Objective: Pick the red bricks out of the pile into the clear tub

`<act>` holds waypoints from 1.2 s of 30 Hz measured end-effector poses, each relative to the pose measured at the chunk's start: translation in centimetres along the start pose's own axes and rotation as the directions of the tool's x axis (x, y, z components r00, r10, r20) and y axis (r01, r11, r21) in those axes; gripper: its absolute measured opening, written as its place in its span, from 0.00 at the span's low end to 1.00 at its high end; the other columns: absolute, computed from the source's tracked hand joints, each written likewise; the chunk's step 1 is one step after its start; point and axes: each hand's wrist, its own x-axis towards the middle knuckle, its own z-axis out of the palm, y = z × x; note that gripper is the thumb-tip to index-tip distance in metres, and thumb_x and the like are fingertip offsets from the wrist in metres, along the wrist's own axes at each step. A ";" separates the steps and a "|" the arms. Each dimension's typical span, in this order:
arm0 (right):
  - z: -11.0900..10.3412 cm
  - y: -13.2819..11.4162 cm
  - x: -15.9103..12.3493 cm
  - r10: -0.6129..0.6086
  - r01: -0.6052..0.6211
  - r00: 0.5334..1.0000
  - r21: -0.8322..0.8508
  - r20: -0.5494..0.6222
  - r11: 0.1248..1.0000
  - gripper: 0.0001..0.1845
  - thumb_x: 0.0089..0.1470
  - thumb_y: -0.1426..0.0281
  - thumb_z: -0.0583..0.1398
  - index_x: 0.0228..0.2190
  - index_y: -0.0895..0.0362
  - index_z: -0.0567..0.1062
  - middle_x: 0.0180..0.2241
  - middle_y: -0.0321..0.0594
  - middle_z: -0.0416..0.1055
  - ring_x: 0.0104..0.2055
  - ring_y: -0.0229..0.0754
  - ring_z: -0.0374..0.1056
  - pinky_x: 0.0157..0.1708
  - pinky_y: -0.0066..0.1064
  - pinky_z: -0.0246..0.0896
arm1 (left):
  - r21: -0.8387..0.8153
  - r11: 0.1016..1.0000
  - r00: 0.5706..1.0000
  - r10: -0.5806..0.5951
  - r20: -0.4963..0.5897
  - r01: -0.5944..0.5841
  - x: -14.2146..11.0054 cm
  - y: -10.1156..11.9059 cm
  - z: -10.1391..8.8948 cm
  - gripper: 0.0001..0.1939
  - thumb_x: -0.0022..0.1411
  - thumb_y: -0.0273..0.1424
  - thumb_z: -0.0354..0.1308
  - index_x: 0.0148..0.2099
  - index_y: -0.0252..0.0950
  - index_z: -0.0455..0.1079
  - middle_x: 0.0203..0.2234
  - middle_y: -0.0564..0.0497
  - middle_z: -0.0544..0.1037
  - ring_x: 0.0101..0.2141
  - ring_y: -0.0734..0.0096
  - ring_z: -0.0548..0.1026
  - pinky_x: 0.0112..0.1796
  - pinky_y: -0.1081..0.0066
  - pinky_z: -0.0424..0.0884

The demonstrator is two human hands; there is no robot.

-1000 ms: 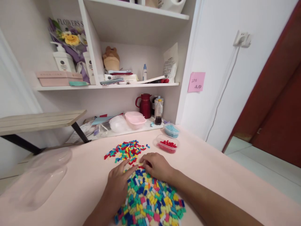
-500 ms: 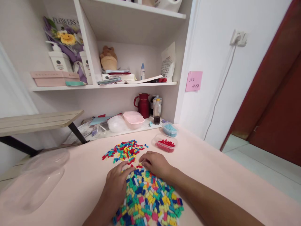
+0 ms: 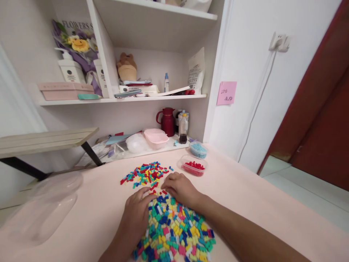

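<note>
A wide pile of small multicoloured toy building bricks (image 3: 174, 233) spreads over the table close to me. Along its far left edge rests my left hand (image 3: 137, 207), thumb and index finger apart, nothing seen in it. My right hand (image 3: 180, 187) lies at the pile's far right edge, with its fingers loosely bent toward the left and their tips near the table; I see no brick held in it. Between the two hands are a few red and yellow bricks (image 3: 154, 185). Farther off lies a second, smaller heap of mixed bricks (image 3: 147, 173).
A clear tub of red bricks (image 3: 194, 167) and another of light blue bricks (image 3: 198, 150) stand at the back right. Clear plastic lids or trays (image 3: 51, 214) lie at left. Behind are a pink bowl (image 3: 156, 138), a red jug (image 3: 167, 122), a bottle (image 3: 183, 131) and shelves.
Both hands keep nearly the same place and shape. The whole view has shifted slightly, so everything appears a little farther right. A few bricks between the hands lie slightly differently.
</note>
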 end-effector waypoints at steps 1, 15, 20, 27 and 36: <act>-0.1 0.1 0.0 0.030 -0.030 1.000 -0.014 -0.008 0.999 0.10 0.59 0.72 0.58 0.38 0.51 0.79 0.38 0.40 0.75 0.45 0.45 0.67 0.46 0.37 0.57 | 0.000 1.000 1.000 0.001 0.001 -0.001 0.0 0.0 0.0 0.29 0.55 0.17 0.46 0.51 0.47 0.76 0.54 0.47 0.74 0.55 0.58 0.71 0.54 0.52 0.67; 0.5 1.1 -0.2 -0.142 0.141 0.990 0.068 0.000 0.988 0.13 0.59 0.71 0.60 0.44 0.45 0.78 0.44 0.38 0.74 0.47 0.44 0.67 0.48 0.37 0.57 | -0.012 1.000 0.999 0.027 -0.031 -0.027 -0.1 -0.2 0.4 0.28 0.55 0.16 0.46 0.50 0.44 0.76 0.53 0.46 0.75 0.54 0.58 0.71 0.54 0.52 0.67; 0.2 1.3 0.0 -0.097 0.095 0.995 0.136 0.009 0.986 0.07 0.57 0.72 0.62 0.37 0.50 0.79 0.40 0.37 0.76 0.45 0.43 0.68 0.49 0.36 0.58 | -0.030 0.999 0.998 0.015 -0.061 -0.017 -0.3 0.0 0.5 0.28 0.55 0.16 0.48 0.50 0.45 0.77 0.52 0.46 0.75 0.54 0.59 0.72 0.54 0.52 0.68; 0.0 0.5 0.2 -0.007 0.012 1.000 0.203 -0.026 0.979 0.02 0.52 0.73 0.65 0.30 0.53 0.78 0.35 0.37 0.75 0.42 0.43 0.69 0.46 0.35 0.60 | -0.049 0.999 0.999 -0.010 -0.044 0.008 -0.2 0.3 0.2 0.27 0.55 0.16 0.49 0.49 0.45 0.77 0.52 0.47 0.76 0.53 0.58 0.72 0.54 0.51 0.68; -6.3 2.6 0.3 0.228 -0.185 0.865 0.139 -0.447 0.973 0.07 0.57 0.70 0.58 0.32 0.53 0.77 0.35 0.40 0.73 0.41 0.45 0.68 0.43 0.37 0.62 | -0.051 0.999 0.997 0.005 -0.077 -0.009 -0.1 0.0 0.2 0.27 0.53 0.17 0.48 0.47 0.47 0.78 0.51 0.48 0.77 0.52 0.59 0.74 0.52 0.53 0.71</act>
